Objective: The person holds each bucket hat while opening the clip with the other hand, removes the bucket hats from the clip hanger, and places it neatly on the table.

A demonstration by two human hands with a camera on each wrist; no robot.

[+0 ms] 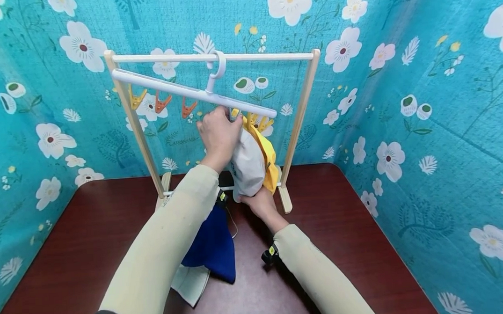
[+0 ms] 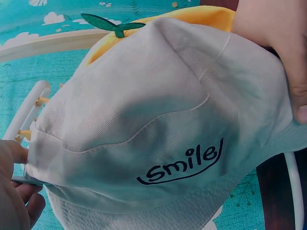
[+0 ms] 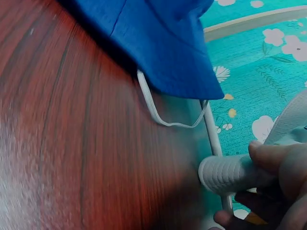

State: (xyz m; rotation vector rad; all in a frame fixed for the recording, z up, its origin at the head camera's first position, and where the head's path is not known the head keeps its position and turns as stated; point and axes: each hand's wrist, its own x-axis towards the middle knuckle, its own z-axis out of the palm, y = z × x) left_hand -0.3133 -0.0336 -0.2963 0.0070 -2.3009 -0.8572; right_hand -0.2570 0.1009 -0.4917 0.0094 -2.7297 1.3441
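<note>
A pale grey-white cap with "smile" lettering hangs tilted under the right part of a white clip hanger. My left hand pinches the cap's edge between thumb and fingers, right below the hanger bar and beside the yellow clips. Lower down, my right hand grips the brim, thumb on one side and fingers on the other, as the right wrist view shows. A yellow hat is behind the cap, partly hidden by it. Green leaf shapes stick up behind the cap's crown.
The hanger hooks onto a wooden rack with a white rail and slants down to the right. Orange clips dangle on its left half. A blue hat with a white cord and a pale cloth lie on the dark red table.
</note>
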